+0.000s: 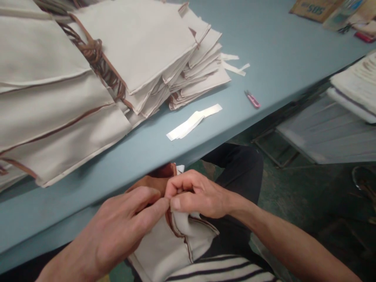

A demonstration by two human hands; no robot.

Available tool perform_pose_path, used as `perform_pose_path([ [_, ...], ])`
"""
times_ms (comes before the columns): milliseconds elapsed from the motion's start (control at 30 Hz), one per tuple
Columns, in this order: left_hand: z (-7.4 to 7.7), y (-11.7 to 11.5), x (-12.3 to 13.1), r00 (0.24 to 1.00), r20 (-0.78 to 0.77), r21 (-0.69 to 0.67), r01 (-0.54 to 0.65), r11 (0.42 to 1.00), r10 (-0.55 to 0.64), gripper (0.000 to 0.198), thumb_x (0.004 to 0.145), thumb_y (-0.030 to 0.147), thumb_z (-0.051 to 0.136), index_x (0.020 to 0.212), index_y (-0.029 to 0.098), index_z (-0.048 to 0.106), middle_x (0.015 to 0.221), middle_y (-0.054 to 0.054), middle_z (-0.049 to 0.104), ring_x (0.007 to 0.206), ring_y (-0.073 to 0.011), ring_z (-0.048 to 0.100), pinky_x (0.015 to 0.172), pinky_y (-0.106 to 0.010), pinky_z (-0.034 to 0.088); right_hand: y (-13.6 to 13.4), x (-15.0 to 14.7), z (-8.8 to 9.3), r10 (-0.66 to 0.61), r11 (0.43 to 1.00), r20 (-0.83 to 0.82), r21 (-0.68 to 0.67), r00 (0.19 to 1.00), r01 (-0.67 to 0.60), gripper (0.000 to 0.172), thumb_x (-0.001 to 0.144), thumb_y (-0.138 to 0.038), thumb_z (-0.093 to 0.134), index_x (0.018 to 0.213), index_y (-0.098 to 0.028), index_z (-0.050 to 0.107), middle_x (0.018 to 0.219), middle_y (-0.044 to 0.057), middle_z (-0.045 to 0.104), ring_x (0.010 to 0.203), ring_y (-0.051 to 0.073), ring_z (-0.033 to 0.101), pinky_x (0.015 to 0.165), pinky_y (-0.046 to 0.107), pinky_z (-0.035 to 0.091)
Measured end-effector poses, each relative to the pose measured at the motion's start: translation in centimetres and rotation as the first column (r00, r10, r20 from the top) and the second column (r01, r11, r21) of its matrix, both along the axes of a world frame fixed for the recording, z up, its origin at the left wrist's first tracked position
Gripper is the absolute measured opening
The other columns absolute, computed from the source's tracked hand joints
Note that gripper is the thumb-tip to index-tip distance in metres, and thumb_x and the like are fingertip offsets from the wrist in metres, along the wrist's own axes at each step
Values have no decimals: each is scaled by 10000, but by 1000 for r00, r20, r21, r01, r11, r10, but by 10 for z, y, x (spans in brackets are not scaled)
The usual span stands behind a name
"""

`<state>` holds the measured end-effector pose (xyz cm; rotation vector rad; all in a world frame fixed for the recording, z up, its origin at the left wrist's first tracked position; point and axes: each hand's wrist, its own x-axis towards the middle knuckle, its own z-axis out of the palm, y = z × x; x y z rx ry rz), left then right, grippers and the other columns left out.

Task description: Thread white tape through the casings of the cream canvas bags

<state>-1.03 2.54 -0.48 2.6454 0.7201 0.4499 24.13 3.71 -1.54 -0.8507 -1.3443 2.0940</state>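
Observation:
A cream fabric bag (pixel 158 243) with brown edging lies across my lap, below the table's front edge. My left hand (pixel 126 223) pinches its brown-trimmed seam between thumb and fingers. Right beside it, my right hand (pixel 196 196) is closed on the same seam, thumb tip almost meeting the left thumb. Brown material (pixel 152 183) of the bag shows behind the fingers, and a small white tip sticks up past the right hand. What exactly lies between the fingertips is hidden.
Stacked cream bags (pixel 141 43) with brown cords fill the table's left side. White strips (pixel 194 122) and pink thread snips (pixel 252 99) lie near the front edge of the blue-grey table (pixel 273 51). A cardboard box (pixel 314 8) stands at the back right; more cream fabric (pixel 357 84) is piled at right.

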Motion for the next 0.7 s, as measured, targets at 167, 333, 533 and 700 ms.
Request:
perform_pose_path([
  [167, 1, -1, 9, 988, 121, -143, -83, 986, 100, 370, 1062, 78, 450, 1333, 293, 585, 992, -8, 758, 819, -164, 735, 718, -232, 551, -6, -3, 2, -97, 977, 124, 201, 988, 71, 35, 763, -214, 601, 738, -202, 579, 596, -91, 439, 529, 79, 346, 483, 195, 289],
  [333, 20, -3, 13, 969, 77, -352, -192, 916, 233, 137, 1064, 191, 556, 1138, 289, 615, 970, 54, 745, 819, -109, 725, 759, -173, 530, -14, -5, 6, -317, 763, 174, 631, 932, 142, 69, 759, -145, 586, 710, -194, 587, 599, -83, 492, 527, 76, 404, 529, 210, 310],
  [533, 17, 2, 0, 997, 55, -288, -45, 957, 63, 286, 1173, 262, 452, 907, 253, 556, 767, 62, 627, 651, -122, 596, 638, -246, 435, -24, -10, 11, -373, 609, 126, 780, 919, 140, 92, 759, -122, 542, 723, -196, 582, 641, -52, 598, 565, 93, 489, 576, 227, 366],
  [700, -13, 10, -11, 988, 155, -13, 24, 1000, -22, 368, 1173, 294, 484, 809, 253, 445, 648, 70, 477, 541, -145, 414, 568, -343, 286, -27, -16, 1, -301, 767, 55, 607, 952, 208, 78, 775, -163, 554, 727, -195, 607, 624, -66, 560, 527, 80, 465, 529, 194, 365],
])
